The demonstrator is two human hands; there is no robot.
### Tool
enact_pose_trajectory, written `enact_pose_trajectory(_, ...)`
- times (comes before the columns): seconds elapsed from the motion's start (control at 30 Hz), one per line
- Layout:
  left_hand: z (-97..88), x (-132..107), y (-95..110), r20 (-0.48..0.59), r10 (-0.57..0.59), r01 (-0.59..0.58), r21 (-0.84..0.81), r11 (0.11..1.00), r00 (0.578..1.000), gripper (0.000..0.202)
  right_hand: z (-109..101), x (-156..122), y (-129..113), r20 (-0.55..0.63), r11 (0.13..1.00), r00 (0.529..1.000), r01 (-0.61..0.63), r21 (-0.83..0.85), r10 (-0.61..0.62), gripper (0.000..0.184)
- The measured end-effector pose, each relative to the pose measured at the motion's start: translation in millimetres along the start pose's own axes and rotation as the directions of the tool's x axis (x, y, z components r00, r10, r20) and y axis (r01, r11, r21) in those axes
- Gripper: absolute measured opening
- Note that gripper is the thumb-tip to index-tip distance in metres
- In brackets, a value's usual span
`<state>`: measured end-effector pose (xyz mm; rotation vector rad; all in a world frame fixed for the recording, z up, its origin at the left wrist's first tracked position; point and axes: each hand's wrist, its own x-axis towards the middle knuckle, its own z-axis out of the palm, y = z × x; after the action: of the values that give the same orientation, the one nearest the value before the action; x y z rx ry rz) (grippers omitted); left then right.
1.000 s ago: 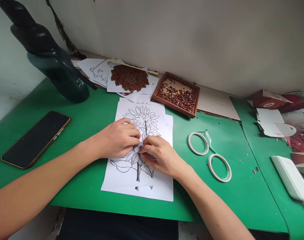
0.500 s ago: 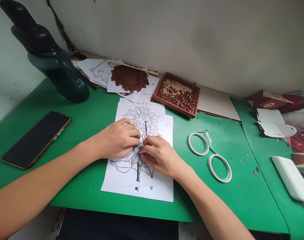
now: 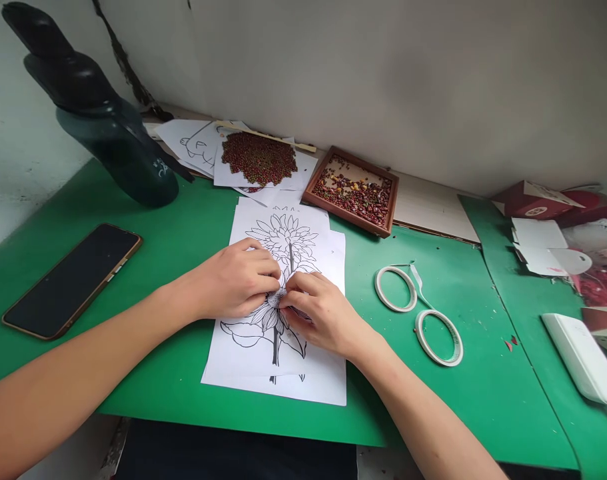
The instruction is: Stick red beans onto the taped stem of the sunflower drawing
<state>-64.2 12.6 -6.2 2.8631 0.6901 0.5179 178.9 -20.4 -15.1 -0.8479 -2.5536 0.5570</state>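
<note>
— What is laid out?
— A green mat [image 3: 173, 220] is spread under the flower drawing [image 3: 288, 237], probably to spare the desk. A tray of beans [image 3: 343, 217] is set just behind the drawing, tape rings [image 3: 377, 288] to its right, within reach.
— And the hands?
— The left hand [image 3: 236, 280] and right hand [image 3: 323, 313] are rested on the drawing's middle, likely pinning it flat. Fingers are curled nearly closed; a grey scrap [image 3: 279, 295] is pinched between both sets of fingertips.

Drawing [image 3: 254, 347] (under left hand [image 3: 238, 280], right hand [image 3: 324, 315])

Phone [image 3: 70, 280], dark bottle [image 3: 118, 153], tape rolls [image 3: 376, 288], bean tray [image 3: 344, 215]
</note>
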Motion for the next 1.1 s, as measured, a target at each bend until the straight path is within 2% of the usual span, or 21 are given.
enact_pose_trajectory(0.7,1.6,-1.1,-0.8,0.004,-0.002,0.002,-0.005,1.0,1.0,0.019,-2.4,0.4,-0.2,-0.001,1.0,1.0,0.007,-0.012,-0.007,0.013)
enact_pose_trajectory(1.1,5.0,-0.3,0.1,-0.025,0.027,-0.028,-0.003,1.0,0.999,0.02,-4.4,-0.3,4.5,-0.09,0.999,0.996,0.018,-0.041,-0.022,0.012)
